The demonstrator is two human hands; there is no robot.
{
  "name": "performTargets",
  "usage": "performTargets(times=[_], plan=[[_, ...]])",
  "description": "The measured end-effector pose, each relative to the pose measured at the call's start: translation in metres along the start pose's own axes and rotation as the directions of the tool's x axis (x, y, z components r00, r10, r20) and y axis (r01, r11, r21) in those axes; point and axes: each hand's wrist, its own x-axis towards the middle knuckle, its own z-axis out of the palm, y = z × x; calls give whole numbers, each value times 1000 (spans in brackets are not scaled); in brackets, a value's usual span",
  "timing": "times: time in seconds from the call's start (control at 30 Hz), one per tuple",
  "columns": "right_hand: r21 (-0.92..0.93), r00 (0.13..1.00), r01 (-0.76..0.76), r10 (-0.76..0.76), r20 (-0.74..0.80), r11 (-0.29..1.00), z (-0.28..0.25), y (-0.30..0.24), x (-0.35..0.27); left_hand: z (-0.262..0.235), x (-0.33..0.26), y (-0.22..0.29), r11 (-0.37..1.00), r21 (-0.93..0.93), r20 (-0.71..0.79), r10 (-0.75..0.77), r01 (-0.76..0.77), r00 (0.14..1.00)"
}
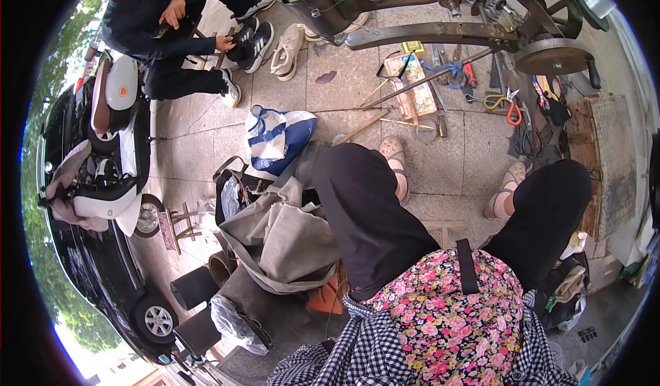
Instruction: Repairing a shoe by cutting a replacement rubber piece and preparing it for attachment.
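Note:
Neither of my hands shows. Only black-and-white checked sleeves (pixel 375 341) come in at the lower edge, on both sides of a floral apron (pixel 457 317). I sit with my knees apart, and a strip of black material (pixel 467 266) lies on the apron between them. Left of my leg, a grey-brown cloth (pixel 292 235) is heaped over bags, with a clear plastic bag (pixel 237 324) below it. Ahead of me stands a hand-cranked machine (pixel 426 35) of dark metal with a wheel (pixel 553 56).
Scissors (pixel 513 111), pliers (pixel 469 74) and other tools lie on the paving beneath the machine. A blue-and-white bag (pixel 278 138) and beige shoes (pixel 287 52) stand at the left. Farther left sit another person (pixel 151 35), a scooter (pixel 103 197) and a black car (pixel 96 269). A wooden box (pixel 605 159) is at right.

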Motion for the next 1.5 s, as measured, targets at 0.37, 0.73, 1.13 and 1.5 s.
performTargets(times=[0.37, 0.73, 1.13, 1.5], plan=[[502, 965, -156, 240, -106, 851, 121, 84, -84, 12, 144, 123, 936, 343, 529, -128, -73, 839], [321, 971, -239, 224, 84, 916, 112, 86, -58, -57, 56, 86, 943, 332, 416, -174, 29, 893], [256, 929, -368, 345, 132, 894, 119, 97, -84, -65, 48, 43, 946, 320, 513, -226, 60, 828], [584, 933, -207, 339, -124, 785, 121, 141, -146, 63, 180, 171, 813, 544, 741, -349, -208, 574]])
